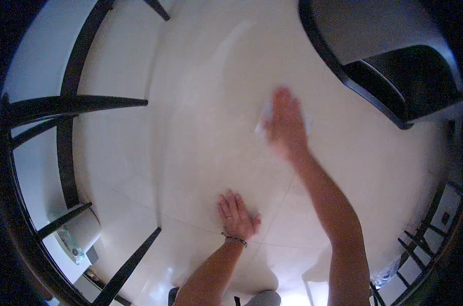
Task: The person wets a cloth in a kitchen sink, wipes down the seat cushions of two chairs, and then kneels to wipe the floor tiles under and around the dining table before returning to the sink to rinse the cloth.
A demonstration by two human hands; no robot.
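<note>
My right hand (287, 124), slightly blurred, reaches forward and lies over a white cloth or wipe (268, 111) on the pale tiled floor (201, 145). The cloth's edges show on both sides of the fingers; the rest is hidden under the palm. Closer to me, my left hand (237, 218) rests palm down on the floor with its fingers spread and nothing in it. A ring and a dark bracelet (236, 239) show on that hand and wrist. Thin tile joints run across the floor near it.
Dark tapered furniture legs (101, 102) stand at the left, with a dark baseboard (67, 160) along the wall. A pale bin (82, 231) with a plastic liner is at lower left. Dark-edged furniture (377, 88) fills the upper right. More dark legs (413, 252) appear at lower right.
</note>
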